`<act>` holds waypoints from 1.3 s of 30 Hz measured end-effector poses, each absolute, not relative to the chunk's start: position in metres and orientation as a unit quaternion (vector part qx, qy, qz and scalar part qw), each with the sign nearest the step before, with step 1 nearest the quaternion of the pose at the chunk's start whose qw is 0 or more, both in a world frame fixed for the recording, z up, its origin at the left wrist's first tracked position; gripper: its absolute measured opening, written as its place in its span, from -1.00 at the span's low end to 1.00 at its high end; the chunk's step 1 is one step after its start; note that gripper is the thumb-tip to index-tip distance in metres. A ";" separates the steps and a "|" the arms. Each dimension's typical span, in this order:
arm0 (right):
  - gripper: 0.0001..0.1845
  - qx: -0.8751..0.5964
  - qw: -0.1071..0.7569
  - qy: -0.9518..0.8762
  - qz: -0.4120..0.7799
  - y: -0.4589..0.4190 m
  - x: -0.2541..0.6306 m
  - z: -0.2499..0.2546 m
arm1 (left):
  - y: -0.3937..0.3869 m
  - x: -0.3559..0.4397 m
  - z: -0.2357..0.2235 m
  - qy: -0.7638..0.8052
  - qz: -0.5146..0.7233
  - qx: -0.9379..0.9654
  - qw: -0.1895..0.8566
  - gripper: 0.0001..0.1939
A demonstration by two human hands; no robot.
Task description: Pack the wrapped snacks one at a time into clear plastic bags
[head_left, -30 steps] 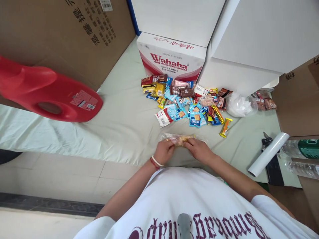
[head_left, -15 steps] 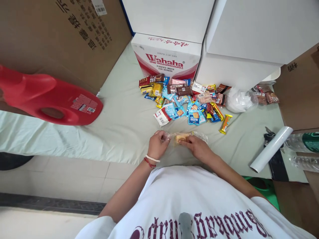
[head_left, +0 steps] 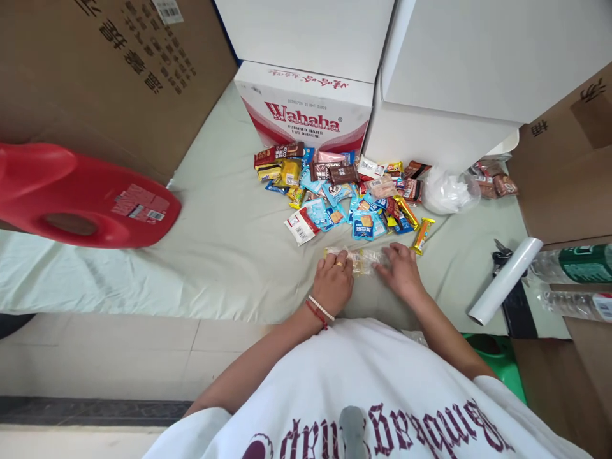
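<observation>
Taking the clear packet between the hands as the middle of the clock, with twelve straight ahead, the table (head_left: 224,255), under a pale green cloth, spreads out all around it. A big brown box (head_left: 95,76) fills ten o'clock, and tall white boxes (head_left: 306,38) stand from twelve to one. The red jug (head_left: 95,191) lies between nine and ten, and the water carton (head_left: 301,121) is at eleven. At twelve, in front of the carton, is a loose heap of snacks (head_left: 339,192); a thin white bag (head_left: 452,191) sits beside it at two. A white roll (head_left: 507,280) lies at three, near the keys (head_left: 502,250).

The left hand (head_left: 333,280) is palm down at about seven, its bent fingers close together and resting over the packet's left part. The right hand (head_left: 404,274) is at between three and four, thumb apart from the fingers around the packet's right end; whether the tips touch it I cannot tell. The clear packet (head_left: 366,260) lies flat on the cloth at the table's near edge, apart from the heap.

My judgement is that the handling is partway: one packet is set apart and spread out, but not yet released. Whether it is opened is too small to tell. The heap, with neither hand on it, is what remains, along with a yellow bar (head_left: 423,236) at two.
</observation>
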State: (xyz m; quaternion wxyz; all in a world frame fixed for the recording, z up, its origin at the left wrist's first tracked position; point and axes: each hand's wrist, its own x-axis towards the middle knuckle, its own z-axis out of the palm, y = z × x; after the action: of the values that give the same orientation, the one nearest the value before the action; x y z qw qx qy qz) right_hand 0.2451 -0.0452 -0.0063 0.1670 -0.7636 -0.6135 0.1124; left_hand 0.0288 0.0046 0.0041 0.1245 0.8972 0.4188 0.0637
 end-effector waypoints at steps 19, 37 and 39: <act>-0.74 -0.546 0.259 -0.736 0.306 0.006 0.175 -0.012 | 0.021 -0.024 -0.014 0.602 0.207 0.682 0.360 -0.65; -0.69 -0.762 0.598 -0.233 0.091 -0.066 0.373 0.014 | 0.021 -0.020 0.004 0.485 0.258 0.680 0.486 -0.57; -0.80 -0.761 0.632 -0.119 0.082 -0.058 0.442 0.017 | 0.018 -0.047 -0.012 0.542 0.240 0.679 0.433 -0.56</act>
State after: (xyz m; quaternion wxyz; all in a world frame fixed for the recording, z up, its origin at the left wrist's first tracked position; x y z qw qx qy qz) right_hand 0.4423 -0.0583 0.0171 0.6322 -0.7612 -0.1186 0.0825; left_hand -0.0469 0.0179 -0.0121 0.4334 0.6788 0.5419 0.2403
